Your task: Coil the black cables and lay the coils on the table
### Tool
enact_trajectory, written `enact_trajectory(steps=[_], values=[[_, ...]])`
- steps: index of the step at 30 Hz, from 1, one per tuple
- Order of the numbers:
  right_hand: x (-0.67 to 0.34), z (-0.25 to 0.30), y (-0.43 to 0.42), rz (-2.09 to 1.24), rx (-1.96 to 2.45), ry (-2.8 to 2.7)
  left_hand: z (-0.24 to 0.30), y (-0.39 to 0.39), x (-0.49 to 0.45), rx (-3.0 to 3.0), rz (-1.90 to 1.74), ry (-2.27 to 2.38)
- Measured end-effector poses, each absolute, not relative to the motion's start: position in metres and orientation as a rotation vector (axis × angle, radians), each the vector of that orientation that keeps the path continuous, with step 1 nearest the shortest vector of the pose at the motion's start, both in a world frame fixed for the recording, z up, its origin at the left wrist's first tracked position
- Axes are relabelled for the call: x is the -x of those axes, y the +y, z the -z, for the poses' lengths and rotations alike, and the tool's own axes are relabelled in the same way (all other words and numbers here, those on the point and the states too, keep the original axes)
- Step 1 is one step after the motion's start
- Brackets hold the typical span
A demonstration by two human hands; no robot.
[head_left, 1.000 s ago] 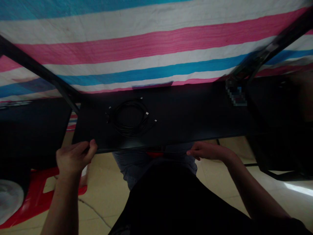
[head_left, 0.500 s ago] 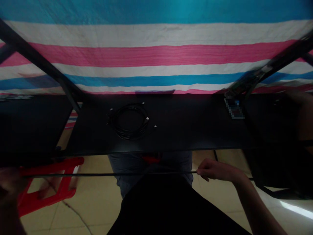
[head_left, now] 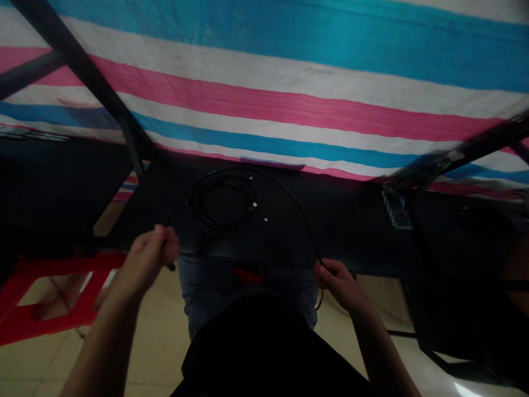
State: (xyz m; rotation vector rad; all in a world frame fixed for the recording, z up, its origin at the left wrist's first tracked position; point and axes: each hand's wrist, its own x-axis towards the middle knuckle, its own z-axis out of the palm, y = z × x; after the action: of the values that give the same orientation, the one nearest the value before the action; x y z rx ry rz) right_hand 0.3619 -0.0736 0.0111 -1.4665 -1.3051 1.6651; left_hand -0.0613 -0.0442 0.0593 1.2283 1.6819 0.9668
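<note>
A black cable arches up over the black table between my two hands. My left hand is closed in a pinch on one end of it, just off the table's near edge. My right hand is closed on the other end, slightly lower and in front of the table edge. Behind the arch, several coiled black cables with pale plugs lie on the table top.
A striped pink, blue and white cloth hangs behind the table. Dark metal bars slant at left and right. A red plastic stool stands on the tiled floor at left. A small pixelated item lies at the table's right.
The cable was stretched straight between my hands half a second ago. My left hand has come in from the far left, and the cable now bows up into an arch.
</note>
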Motion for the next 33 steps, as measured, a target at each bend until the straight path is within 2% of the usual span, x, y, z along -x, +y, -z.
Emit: enact_trajectory(steps=[3,6,10,13,17,24,29,33], values=[[-0.330,-0.016,-0.068,-1.694,1.326,-1.142,-0.040,-0.044,-0.003,-0.821,-1.067,1.146],[-0.299,-0.028,-0.063,-1.780,1.204,-0.989,-0.032,-0.049,-0.037,-0.868,-1.087,0.969],[-0.270,-0.034,-0.060,-1.862,1.111,-0.987,-0.034,-0.052,-0.034,-1.210,-0.925,0.980],[-0.254,-0.032,-0.059,-1.866,1.101,-1.058,-0.036,-0.051,-0.022,-1.150,-0.886,1.079],[-0.241,-0.031,-0.058,-1.886,1.021,-0.973,-0.040,-0.047,-0.018,-0.788,-1.060,1.175],[-0.225,-0.018,-0.058,-1.882,0.994,-0.860,-0.044,-0.037,-0.044,-0.358,-1.395,0.975],[-0.213,-0.009,-0.057,-1.600,1.128,-0.888,-0.026,-0.047,-0.091,-0.305,-1.263,0.833],[-0.221,-0.018,-0.044,-1.465,1.194,-0.866,-0.010,-0.053,-0.100,-0.420,-0.998,0.829]])
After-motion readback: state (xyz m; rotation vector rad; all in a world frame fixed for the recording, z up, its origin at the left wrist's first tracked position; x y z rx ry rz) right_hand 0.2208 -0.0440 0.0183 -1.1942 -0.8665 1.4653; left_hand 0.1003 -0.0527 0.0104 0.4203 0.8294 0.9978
